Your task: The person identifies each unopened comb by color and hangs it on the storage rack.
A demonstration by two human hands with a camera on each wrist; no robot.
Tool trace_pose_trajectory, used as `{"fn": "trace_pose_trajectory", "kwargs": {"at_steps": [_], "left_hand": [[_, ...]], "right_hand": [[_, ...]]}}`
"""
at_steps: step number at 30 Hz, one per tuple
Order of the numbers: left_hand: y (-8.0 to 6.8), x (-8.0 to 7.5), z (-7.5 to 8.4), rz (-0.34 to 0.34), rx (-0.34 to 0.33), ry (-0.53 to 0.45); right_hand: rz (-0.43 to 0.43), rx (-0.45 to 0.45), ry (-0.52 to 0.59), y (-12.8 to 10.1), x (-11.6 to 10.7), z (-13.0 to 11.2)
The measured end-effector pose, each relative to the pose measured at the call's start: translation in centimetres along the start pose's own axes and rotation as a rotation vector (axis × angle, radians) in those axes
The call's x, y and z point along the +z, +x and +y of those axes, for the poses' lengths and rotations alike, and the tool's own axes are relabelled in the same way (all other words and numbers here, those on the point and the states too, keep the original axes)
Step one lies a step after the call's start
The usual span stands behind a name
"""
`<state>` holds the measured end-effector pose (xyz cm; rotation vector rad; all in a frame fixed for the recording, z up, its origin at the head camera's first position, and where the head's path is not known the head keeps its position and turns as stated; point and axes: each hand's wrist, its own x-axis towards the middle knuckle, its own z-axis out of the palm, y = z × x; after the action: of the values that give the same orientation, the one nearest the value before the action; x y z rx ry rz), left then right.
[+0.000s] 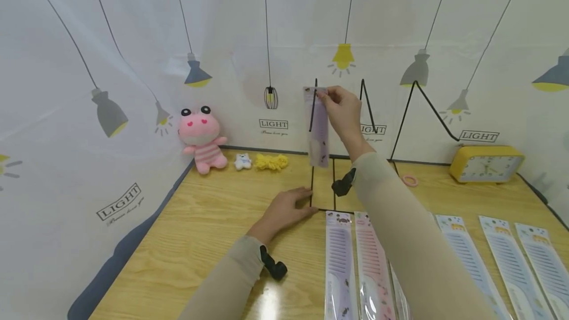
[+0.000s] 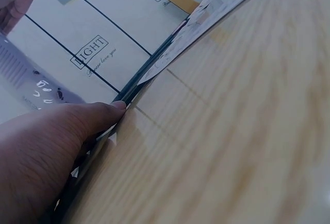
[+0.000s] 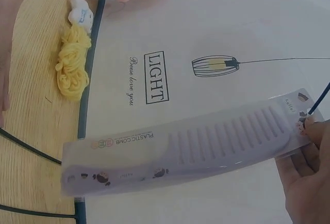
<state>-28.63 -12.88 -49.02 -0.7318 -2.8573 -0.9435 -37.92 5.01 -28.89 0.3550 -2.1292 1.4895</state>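
My right hand (image 1: 344,112) pinches the top edge of a purple comb in a clear plastic sleeve (image 1: 319,125). The sleeve hangs down before the wall sheet, its top right by the leftmost prong of a black wire rack (image 1: 435,110). In the right wrist view the prong's tip (image 3: 311,112) meets the sleeve's printed header. Low on the table, my left hand (image 1: 284,211) grips the rack's base at its front left corner. Its thumb lies along the wire in the left wrist view, the other fingers mostly hidden there.
Several packaged combs lie in front: a purple one (image 1: 340,260), a pink one (image 1: 371,260) and blue ones (image 1: 508,256). Along the back stand a pink plush toy (image 1: 206,144), a small white bear (image 1: 242,161), yellow yarn (image 1: 272,162), a pink ring (image 1: 410,180) and a yellow clock (image 1: 486,164).
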Motion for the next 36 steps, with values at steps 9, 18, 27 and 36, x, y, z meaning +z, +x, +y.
{"fn": "trace_pose_trajectory", "kwargs": {"at_steps": [9, 18, 27, 36], "left_hand": [[0.1, 0.3, 0.3, -0.006, -0.001, 0.002], [0.0, 0.2, 0.8, -0.014, -0.008, -0.01], [-0.3, 0.1, 0.9, -0.021, -0.02, -0.017], [-0.2, -0.1, 0.7, -0.008, -0.027, -0.012]], "right_hand": [[-0.002, 0.049, -0.052, -1.1, -0.8, 1.1], [-0.099, 0.077, -0.085, -4.0, -2.8, 2.9], [-0.219, 0.043, -0.177, -6.9, -4.6, 3.1], [-0.287, 0.03, -0.216, -9.4, -6.5, 2.7]]}}
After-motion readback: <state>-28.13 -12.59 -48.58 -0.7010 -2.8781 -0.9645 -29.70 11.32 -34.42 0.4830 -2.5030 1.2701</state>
